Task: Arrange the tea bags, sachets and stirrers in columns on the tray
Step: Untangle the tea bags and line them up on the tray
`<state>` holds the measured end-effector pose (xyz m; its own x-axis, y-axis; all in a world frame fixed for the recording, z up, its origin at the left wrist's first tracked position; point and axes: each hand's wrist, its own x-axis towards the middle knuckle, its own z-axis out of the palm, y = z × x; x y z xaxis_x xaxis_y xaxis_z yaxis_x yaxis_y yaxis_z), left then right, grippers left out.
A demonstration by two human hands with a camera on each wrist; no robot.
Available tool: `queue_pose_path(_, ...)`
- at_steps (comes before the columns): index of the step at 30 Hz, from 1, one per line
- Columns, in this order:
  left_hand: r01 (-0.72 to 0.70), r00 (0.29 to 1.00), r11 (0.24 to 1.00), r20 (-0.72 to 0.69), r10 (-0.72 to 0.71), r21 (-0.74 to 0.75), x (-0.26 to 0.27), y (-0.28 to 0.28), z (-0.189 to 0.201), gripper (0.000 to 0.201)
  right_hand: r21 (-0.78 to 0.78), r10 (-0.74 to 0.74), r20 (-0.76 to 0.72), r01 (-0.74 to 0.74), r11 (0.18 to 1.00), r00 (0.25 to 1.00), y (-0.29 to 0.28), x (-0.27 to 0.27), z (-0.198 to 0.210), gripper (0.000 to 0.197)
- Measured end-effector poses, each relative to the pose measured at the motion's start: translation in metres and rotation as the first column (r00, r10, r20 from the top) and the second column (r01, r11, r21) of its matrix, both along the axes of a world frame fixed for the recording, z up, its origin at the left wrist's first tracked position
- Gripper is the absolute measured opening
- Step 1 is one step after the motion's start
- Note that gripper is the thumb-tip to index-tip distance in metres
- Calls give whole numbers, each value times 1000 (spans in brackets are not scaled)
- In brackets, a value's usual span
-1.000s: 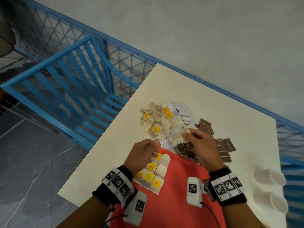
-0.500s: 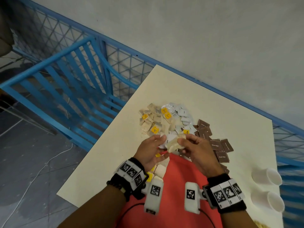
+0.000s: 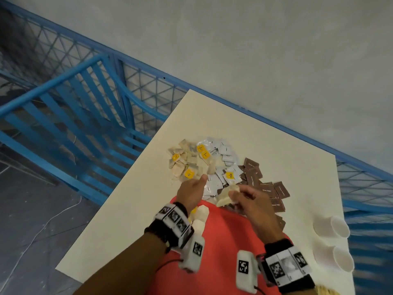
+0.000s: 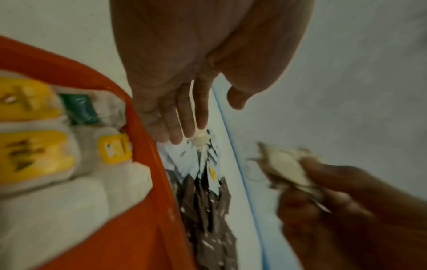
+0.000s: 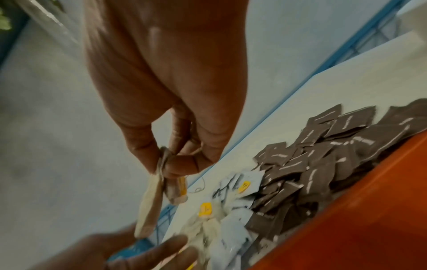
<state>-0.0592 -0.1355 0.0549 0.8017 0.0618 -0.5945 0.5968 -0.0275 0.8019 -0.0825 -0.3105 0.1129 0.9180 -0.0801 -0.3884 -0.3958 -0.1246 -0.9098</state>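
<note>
A red tray lies at the table's near edge with a column of yellow-tagged tea bags at its left end, seen close in the left wrist view. Beyond it lie loose tea bags, white sachets and brown sachets. My right hand pinches a couple of tea bags above the tray's far rim. My left hand is stretched flat over the white sachets, holding nothing. No stirrers show.
Two white paper cups lie on their sides at the table's right edge. A blue metal railing runs along the left and behind the table. A grey wall stands beyond.
My left hand has left the tea bags in the tray, met the right hand at the held bags, then moved forward over the white sachets. The right hand still holds its tea bags.
</note>
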Motion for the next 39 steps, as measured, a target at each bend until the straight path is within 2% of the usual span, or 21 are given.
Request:
queue_pose_path(1,-45,997,987,-66,36,-151,-10,1,0,53,-76,-1,63,5,997,998,8,0,-6,11)
queue_pose_path(2,-109,984,928,-174,49,-355,-19,2,1,55,-186,24,166,8,983,986,17,0,-12,9)
queue_pose_path(4,-207,957,737,-288,17,-643,-29,5,-1,65,-476,218,360,-23,879,907,40,-4,-20,5)
queue_pose_path(6,-263,952,610,-305,38,-747,-32,10,-6,63,-639,532,303,-245,729,791,64,-14,-22,4)
queue_pose_path(8,-321,941,610,-317,119,-724,-31,16,-9,41,-621,721,144,-505,599,678,75,-16,-17,8)
queue_pose_path(9,-338,937,626,-312,156,-703,-31,20,-11,32,-579,755,80,-585,567,651,75,-10,-13,7)
queue_pose_path(10,-353,934,635,-304,190,-687,-32,24,-14,29,-523,752,44,-626,578,657,74,-1,-9,13)
queue_pose_path(12,-417,909,635,-321,268,-651,-33,36,-20,24,-463,657,12,-578,672,753,71,29,-8,21)
queue_pose_path(14,-457,889,660,-332,316,-596,-36,50,-25,24,-592,489,-7,-398,701,872,71,66,-19,18)
queue_pose_path(16,-422,905,706,-311,290,-568,-41,61,-25,24,-728,314,-43,-245,640,949,68,104,-39,15)
queue_pose_path(17,-392,918,721,-300,261,-571,-45,66,-25,25,-756,249,-92,-230,613,964,66,119,-50,22)
queue_pose_path(19,-339,937,747,-273,216,-572,-50,73,-22,26,-768,205,-240,-315,557,949,62,139,-71,43)
queue_pose_path(21,-303,950,770,-242,197,-562,-52,78,-18,26,-781,215,-287,-358,511,934,60,149,-85,32)
queue_pose_path(23,-268,961,789,-207,181,-553,-50,80,-13,25,-774,212,-217,-300,557,953,56,149,-84,11)
queue_pose_path(26,-254,965,780,-202,166,-572,-47,79,-6,23,-634,166,-38,-152,758,985,39,135,-50,27)
queue_pose_path(28,-250,965,761,-217,146,-599,-45,73,-1,22,-478,110,33,-80,875,993,28,115,-17,16)
queue_pose_path(29,-245,966,754,-221,135,-610,-44,69,2,22,-415,117,55,-84,906,992,26,102,0,12)
queue_pose_path(33,-263,958,686,-265,105,-679,-36,49,8,31,-198,182,38,-171,965,983,35,56,40,10)
queue_pose_path(36,-317,944,550,-310,109,-772,-33,43,7,41,-59,283,-33,-285,957,959,55,30,42,8)
queue_pose_path(38,-311,948,475,-302,99,-823,-35,47,6,50,-158,369,-12,-366,917,929,70,24,27,6)
queue_pose_path(39,-279,959,473,-270,89,-836,-37,50,5,54,-269,418,5,-402,876,908,78,22,17,6)
